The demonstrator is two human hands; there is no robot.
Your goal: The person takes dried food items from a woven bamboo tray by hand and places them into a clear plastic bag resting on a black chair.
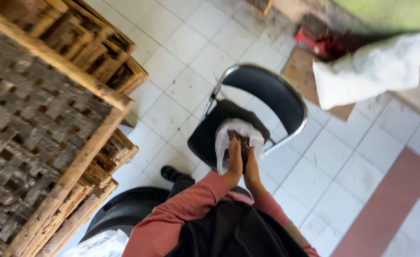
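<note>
A white plastic bag (pixel 225 138) with dark brown contents (pixel 242 142) sits on the seat of a black chair (pixel 267 93) with a chrome frame. Both of my hands are at the bag's mouth. My left hand (pixel 234 162) grips the bag's near edge, fingers running up along the plastic. Close beside it, my right hand (pixel 251 167) holds the other side of the opening. The fingertips of both hands are hidden in the bag. My sleeves are salmon pink, and a black apron covers my front.
Stacked woven trays in wooden frames (pixel 38 119) fill the left side. A black round seat (pixel 124 204) with clear plastic lies at the lower left. A white sack (pixel 371 69), a red object (pixel 321 43) and cardboard (pixel 305 76) lie on the tiled floor.
</note>
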